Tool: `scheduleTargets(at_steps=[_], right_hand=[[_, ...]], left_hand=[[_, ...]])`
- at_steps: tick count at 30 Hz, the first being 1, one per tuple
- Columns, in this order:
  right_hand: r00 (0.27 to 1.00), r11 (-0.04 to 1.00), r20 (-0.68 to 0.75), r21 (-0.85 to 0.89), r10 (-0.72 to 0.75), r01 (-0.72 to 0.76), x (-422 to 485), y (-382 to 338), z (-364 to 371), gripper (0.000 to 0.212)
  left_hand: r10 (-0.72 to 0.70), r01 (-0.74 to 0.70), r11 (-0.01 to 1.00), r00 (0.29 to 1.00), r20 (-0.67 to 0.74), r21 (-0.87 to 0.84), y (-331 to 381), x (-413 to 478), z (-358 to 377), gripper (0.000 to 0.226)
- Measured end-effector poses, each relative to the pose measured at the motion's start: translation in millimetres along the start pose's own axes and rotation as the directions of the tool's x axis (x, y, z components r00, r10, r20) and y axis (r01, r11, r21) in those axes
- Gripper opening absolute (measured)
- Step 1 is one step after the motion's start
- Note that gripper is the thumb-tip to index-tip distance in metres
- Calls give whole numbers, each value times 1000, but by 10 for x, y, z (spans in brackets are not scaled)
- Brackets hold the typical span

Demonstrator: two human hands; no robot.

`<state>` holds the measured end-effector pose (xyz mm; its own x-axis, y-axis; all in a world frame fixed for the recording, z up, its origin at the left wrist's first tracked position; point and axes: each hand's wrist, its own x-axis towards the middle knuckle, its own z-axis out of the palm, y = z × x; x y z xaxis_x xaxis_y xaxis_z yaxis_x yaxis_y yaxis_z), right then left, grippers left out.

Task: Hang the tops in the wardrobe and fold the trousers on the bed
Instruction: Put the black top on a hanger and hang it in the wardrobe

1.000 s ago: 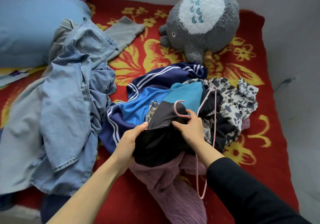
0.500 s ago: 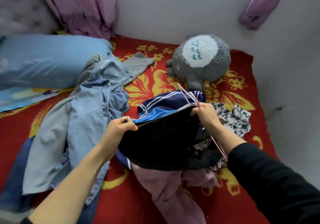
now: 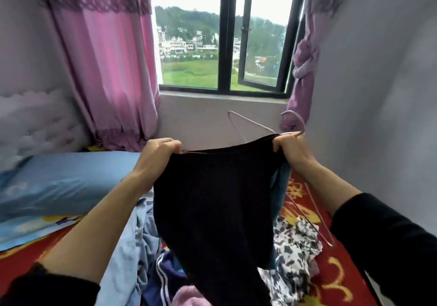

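I hold a black top (image 3: 217,206) up in front of me, above the bed. My left hand (image 3: 157,153) grips its upper left edge. My right hand (image 3: 289,146) grips the upper right edge together with a pink wire hanger (image 3: 250,124), whose hook and frame stick up behind the cloth. The black top hangs down over the clothes pile: blue denim (image 3: 132,241), a navy striped jacket (image 3: 165,279), a black-and-white patterned garment (image 3: 293,246) and a mauve knit (image 3: 189,296).
The red flowered blanket (image 3: 335,279) covers the bed. A blue pillow (image 3: 63,180) lies at the left. Pink curtains (image 3: 106,69) and a window (image 3: 224,45) stand ahead; a grey wall (image 3: 378,92) is close on the right.
Both hands lifted the black top and hanger from the pile to chest height. My view tilted up from the bed to the window; the grey plush toy is hidden now.
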<state>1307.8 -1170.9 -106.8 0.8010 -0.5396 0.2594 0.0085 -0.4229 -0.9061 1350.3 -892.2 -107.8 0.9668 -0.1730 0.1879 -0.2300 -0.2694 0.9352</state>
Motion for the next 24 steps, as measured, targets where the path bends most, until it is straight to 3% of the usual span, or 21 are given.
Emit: scheduleTargets(at_steps=[2, 5, 8, 10, 15, 19, 21, 24], right_hand=[[998, 1000, -57, 7, -29, 30, 12, -265, -176, 19], [985, 990, -142, 84, -101, 114, 28, -628, -388, 18], [969, 972, -191, 142, -157, 185, -29, -881, -504, 22], [968, 967, -176, 147, -179, 206, -106, -894, -524, 27], [995, 996, -74, 44, -72, 76, -324, -322, -341, 37], [998, 998, -26, -35, 57, -58, -491, 129, -161, 9], [995, 994, -8, -45, 103, -104, -545, 256, -113, 12], [994, 993, 31, -56, 105, -104, -608, 365, -53, 36]], left_hand=[[63, -63, 998, 998, 16, -15, 333, 58, -90, 17], [117, -116, 992, 993, -1, 38, 813, 132, -181, 12], [198, -176, 966, 975, -105, 188, 1145, 197, -220, 18], [205, -167, 939, 974, -100, 301, 1174, 224, -212, 18], [-27, 23, 884, 1000, 3, 467, 515, 186, -49, 25], [-240, 207, 889, 970, 29, 409, -119, 24, 138, 27], [-264, 215, 853, 964, 37, 476, -374, -29, 220, 26], [-231, 137, 743, 971, 59, 655, -741, -100, 333, 25]])
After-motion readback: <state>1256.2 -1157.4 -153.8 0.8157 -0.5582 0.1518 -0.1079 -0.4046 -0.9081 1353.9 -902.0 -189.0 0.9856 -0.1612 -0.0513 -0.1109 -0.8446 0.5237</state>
